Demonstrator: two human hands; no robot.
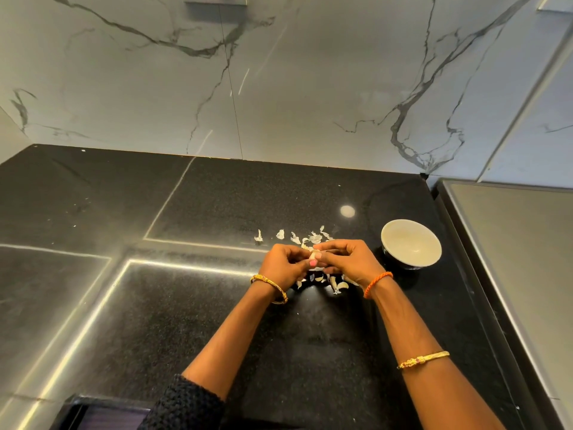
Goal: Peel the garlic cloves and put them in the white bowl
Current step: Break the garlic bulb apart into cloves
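Observation:
Both hands meet over the black counter, pinching one small garlic clove (pixel 314 254) between their fingertips. My left hand (pixel 283 264) holds it from the left and my right hand (pixel 344 259) from the right. Most of the clove is hidden by the fingers. More garlic cloves (pixel 338 285) and bits of skin lie on the counter just below the hands. Loose white garlic skins (pixel 305 237) are scattered just beyond the hands. The white bowl (pixel 410 243) stands on the counter to the right of my right hand; its inside looks empty.
The black speckled counter (pixel 186 305) runs back to a marble-patterned wall (pixel 279 88). A grey raised surface (pixel 521 259) borders the counter on the right, close behind the bowl. A dark edge shows at the bottom left.

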